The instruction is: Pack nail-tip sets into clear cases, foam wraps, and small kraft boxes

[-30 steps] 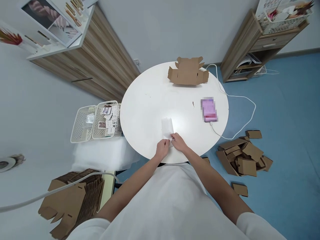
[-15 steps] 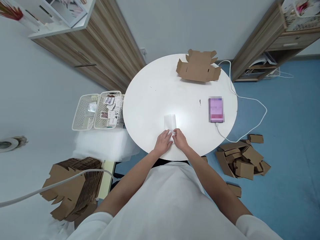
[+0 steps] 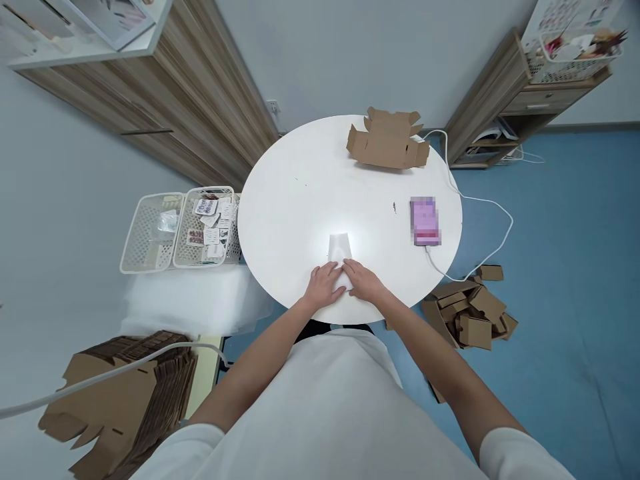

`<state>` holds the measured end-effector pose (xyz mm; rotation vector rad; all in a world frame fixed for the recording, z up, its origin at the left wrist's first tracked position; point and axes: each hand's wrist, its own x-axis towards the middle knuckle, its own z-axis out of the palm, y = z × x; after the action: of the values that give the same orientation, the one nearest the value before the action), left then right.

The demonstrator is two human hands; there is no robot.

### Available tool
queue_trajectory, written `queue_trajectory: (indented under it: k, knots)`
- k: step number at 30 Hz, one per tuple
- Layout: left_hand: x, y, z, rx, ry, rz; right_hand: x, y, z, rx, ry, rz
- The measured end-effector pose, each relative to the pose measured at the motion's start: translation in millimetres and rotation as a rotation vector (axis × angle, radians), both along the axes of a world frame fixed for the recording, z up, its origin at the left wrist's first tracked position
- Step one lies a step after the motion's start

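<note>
A whitish translucent wrapping sheet (image 3: 339, 245), narrow and folded, lies on the white oval table (image 3: 290, 220) close to its near edge. My left hand (image 3: 323, 285) rests on the sheet's left side, thumb and fingers apart. From the right, my right hand (image 3: 363, 280) lies flat on the same sheet, its fingers stretched toward the left hand. The fingertips of both hands nearly meet over the middle of the sheet. Whether anything is inside the sheet cannot be seen.
An unfolded cardboard box (image 3: 389, 143) stands at the table's far side. A blurred-out device (image 3: 425, 221) with a white cable (image 3: 487, 199) lies at right. Left are two white baskets (image 3: 150, 233), stacked wrapping sheets (image 3: 195, 297) and flat cardboard (image 3: 107, 393). Small boxes (image 3: 475, 330) lie on the floor.
My right hand has flattened out from a more curled shape, its fingers now further left over the sheet. The whole view has shifted slightly.
</note>
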<state>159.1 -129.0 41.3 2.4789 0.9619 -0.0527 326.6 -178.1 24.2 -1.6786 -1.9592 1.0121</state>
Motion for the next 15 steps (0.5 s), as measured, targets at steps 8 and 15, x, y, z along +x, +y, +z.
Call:
queue_trajectory:
  k: [8,15]
  knots:
    - [-41,-7,-4.4,-0.182,-0.13,-0.098,-27,-29,14.7,-0.083,0.005,-0.019]
    - [-53,-14,-3.7,-0.366,-0.232,0.046,-37,-42,23.1,-0.218,0.128,-0.17]
